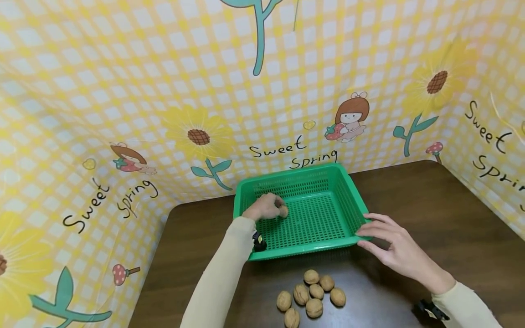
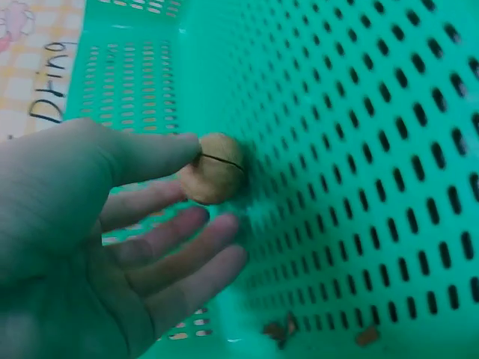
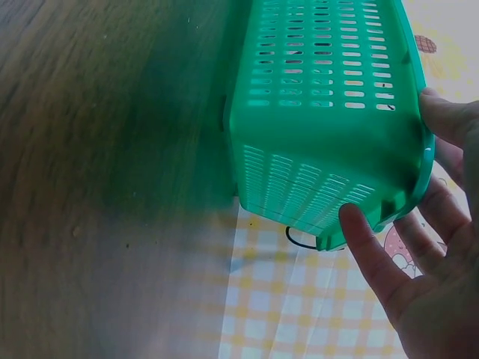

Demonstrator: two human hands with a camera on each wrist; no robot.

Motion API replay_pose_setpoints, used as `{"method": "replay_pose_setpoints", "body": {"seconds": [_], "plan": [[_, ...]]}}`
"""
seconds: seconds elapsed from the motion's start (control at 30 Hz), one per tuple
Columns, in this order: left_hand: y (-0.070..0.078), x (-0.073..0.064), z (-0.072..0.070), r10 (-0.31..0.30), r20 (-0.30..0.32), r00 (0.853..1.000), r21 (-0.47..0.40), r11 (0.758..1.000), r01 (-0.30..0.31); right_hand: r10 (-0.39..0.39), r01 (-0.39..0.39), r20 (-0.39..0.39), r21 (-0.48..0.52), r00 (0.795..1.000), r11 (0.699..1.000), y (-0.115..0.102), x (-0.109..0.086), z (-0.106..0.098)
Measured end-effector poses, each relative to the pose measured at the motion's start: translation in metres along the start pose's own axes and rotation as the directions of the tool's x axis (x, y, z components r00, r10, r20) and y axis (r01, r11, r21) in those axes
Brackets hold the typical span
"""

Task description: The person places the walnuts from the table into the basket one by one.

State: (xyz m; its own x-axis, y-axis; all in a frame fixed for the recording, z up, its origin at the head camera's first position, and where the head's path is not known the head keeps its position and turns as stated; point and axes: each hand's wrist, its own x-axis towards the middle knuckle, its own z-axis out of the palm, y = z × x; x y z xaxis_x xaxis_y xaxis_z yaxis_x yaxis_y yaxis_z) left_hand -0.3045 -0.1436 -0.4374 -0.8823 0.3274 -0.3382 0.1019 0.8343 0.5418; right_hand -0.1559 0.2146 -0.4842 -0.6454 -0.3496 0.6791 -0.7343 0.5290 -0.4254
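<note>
Pale sleeves [image 1: 221, 273] slant up from the lower edge of the head view, nearest of all, ending in two bare hands at a green plastic basket [image 1: 303, 248]. On the dark brown table [image 1: 186, 255], between the forearms and in front of the basket, lies a loose group of eight walnuts [image 1: 314, 308], probably placed there to be within easy reach.

The left hand [image 1: 266, 207] is inside the basket, towards its left side, pinching a single walnut [image 2: 213, 170] between thumb and forefinger. The other fingers are spread away from it; a fingertip pinch seems enough for something so small and round. The walnut is low over the slotted floor, but whether it touches cannot be told. Small brown fragments [image 2: 281, 327] lie in the basket too.

The right hand [image 1: 398, 248], well apart from the left, grips the basket's front right corner, with digits on both sides of the rim. This looks like a steadying hold, as so light a basket could slide.

The basket stands close to a yellow-and-white checked cloth [image 1: 123, 91] printed "Sweet Spring", which leaves tabletop in front for the nuts.
</note>
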Motion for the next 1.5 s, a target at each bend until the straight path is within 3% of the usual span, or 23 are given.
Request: {"method": "replay_pose_setpoints", "body": {"seconds": [0.13, 0.3, 0.47, 0.6, 0.7, 0.83, 0.97, 1.3, 1.5], "plan": [[0.005, -0.008, -0.01, 0.013, -0.049, 0.999, 0.009, 1.0, -0.013, -0.007, 0.007, 0.006, 0.004, 1.0, 1.0, 0.001, 0.004, -0.003], [0.018, -0.027, -0.031, 0.114, -0.076, 0.991, 0.041, 0.993, -0.111, -0.024, 0.023, 0.013, 0.013, 1.0, 1.0, 0.002, 0.006, -0.005], [0.044, -0.055, -0.055, 0.195, -0.122, 0.973, 0.032, 0.981, -0.192, -0.032, 0.031, 0.02, 0.017, 0.999, 0.999, 0.004, 0.009, -0.006], [0.066, -0.085, -0.061, 0.264, -0.163, 0.951, 0.036, 0.964, -0.262, -0.019, 0.019, 0.006, 0.016, 1.0, 1.0, 0.003, 0.009, -0.006], [0.076, -0.11, -0.052, 0.334, -0.174, 0.926, 0.037, 0.942, -0.333, -0.012, 0.012, -0.011, 0.012, 1.0, 1.0, 0.002, 0.006, -0.005], [0.078, -0.141, -0.029, 0.425, -0.178, 0.888, 0.027, 0.904, -0.427, -0.016, 0.016, -0.018, 0.009, 1.0, 1.0, 0.001, 0.001, -0.003], [0.07, -0.163, -0.004, 0.469, -0.146, 0.871, -0.002, 0.88, -0.475, -0.014, 0.015, -0.024, 0.015, 1.0, 1.0, 0.002, 0.0, -0.001], [0.026, -0.187, 0.044, 0.476, -0.099, 0.874, -0.186, 0.854, -0.486, -0.013, 0.014, -0.035, 0.016, 0.999, 1.0, -0.001, -0.001, 0.003], [0.001, -0.188, 0.064, 0.438, -0.015, 0.899, -0.201, 0.879, -0.432, 0.002, -0.002, -0.033, 0.016, 0.999, 1.0, -0.002, -0.001, 0.004]]}}
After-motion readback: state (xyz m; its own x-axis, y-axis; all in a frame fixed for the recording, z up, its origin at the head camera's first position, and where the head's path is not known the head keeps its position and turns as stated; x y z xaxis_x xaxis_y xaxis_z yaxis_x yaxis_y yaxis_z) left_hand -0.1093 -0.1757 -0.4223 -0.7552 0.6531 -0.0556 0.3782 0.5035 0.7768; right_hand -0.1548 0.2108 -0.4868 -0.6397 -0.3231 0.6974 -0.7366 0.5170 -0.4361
